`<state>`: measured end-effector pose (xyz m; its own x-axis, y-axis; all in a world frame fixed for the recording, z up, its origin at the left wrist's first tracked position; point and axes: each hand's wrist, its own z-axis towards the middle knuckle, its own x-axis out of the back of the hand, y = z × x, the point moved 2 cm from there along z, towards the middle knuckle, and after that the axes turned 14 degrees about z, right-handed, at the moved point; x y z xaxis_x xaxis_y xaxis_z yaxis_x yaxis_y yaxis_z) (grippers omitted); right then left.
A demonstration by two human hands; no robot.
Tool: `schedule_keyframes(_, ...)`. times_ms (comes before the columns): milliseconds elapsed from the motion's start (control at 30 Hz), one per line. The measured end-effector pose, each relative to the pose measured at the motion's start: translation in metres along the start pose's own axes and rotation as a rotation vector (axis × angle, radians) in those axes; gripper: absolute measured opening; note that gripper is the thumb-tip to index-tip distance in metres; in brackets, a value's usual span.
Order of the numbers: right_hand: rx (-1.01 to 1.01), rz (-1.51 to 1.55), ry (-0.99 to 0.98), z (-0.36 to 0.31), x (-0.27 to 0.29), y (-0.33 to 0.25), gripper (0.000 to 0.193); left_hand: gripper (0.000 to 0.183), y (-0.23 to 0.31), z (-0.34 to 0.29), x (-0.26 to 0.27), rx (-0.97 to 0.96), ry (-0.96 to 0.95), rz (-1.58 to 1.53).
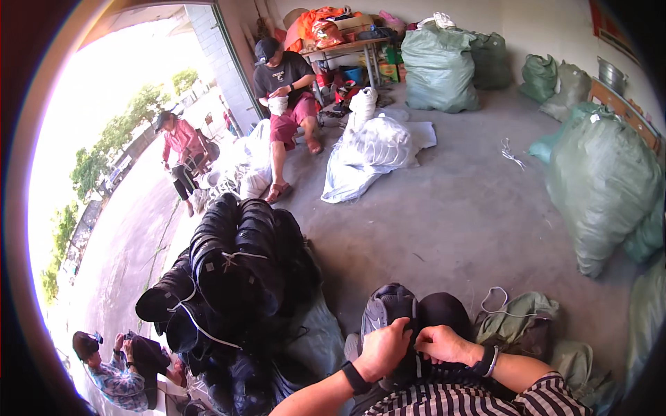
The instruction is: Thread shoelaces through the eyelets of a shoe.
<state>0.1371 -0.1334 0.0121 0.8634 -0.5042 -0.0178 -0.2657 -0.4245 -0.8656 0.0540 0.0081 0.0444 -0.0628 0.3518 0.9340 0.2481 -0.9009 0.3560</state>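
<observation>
A dark grey shoe upper with a lighter side panel rests on my lap, its rounded end pointing away from me. My left hand is closed against its near right side, thumb and fingers pressed together. Just to the right, my right hand is closed in a pinch, close to the left fingertips. Whatever the two hands pinch is too small or hidden to make out. Beyond my right hand is a round black shape, perhaps my knee.
Stacked black shoe uppers, tied with white cord, pile up at my left. A green cloth sack lies at my right. Full green sacks line the right side. White bundles lie ahead; a person sits behind, two others at left.
</observation>
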Motion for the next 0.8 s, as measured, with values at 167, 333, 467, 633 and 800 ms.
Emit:
schedule_keyframes(167, 0.055, -0.02, 0.023, -0.003, 0.0, 0.009, 0.014, 0.024, 0.013, 0.019, -0.011, -0.066, -0.264, 0.233)
schedule_keyframes(333, 0.176, -0.15, 0.03, -0.002, 0.0, 0.016, 0.016, 0.023, 0.015, 0.025, -0.008, -0.141, -0.386, 0.308)
schedule_keyframes(467, 0.179, -0.229, 0.054, -0.004, -0.004, 0.016, 0.017, 0.018, 0.022, 0.022, -0.002, -0.128, -0.519, 0.38)
schedule_keyframes(633, 0.248, -0.215, 0.091, -0.004, -0.011, 0.018, 0.017, 0.017, 0.022, 0.016, 0.004, -0.165, -0.473, 0.383)
schedule_keyframes(800, 0.156, 0.032, 0.056, 0.001, -0.01, 0.027, 0.015, 0.019, 0.012, 0.021, 0.0, -0.132, -0.446, 0.309)
